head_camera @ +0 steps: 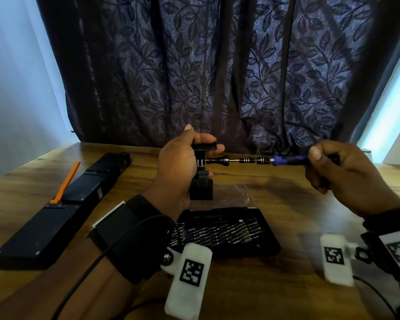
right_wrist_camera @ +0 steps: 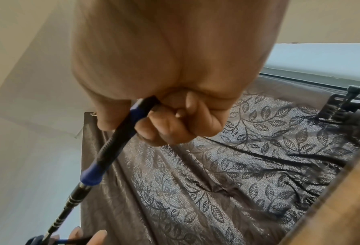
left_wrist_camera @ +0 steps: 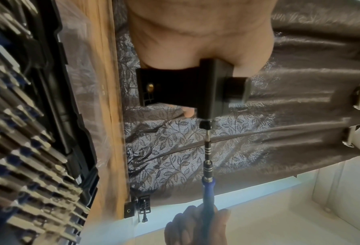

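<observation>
Above the table (head_camera: 252, 296), left hand (head_camera: 178, 167) grips black mount (head_camera: 201, 189), right hand (head_camera: 340, 172) clasps blue-black screwdriver (head_camera: 284, 160).

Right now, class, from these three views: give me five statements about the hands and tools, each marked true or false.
1. The left hand holds the black mount. True.
2. The right hand grips a hammer. False: it grips a blue-handled screwdriver.
3. The screwdriver's tip meets the mount's thumbscrew. True.
4. The bit case is closed. False: it lies open, bits showing.
5. The orange tool lies right of the bit case. False: it lies left, on the black boxes.
</observation>
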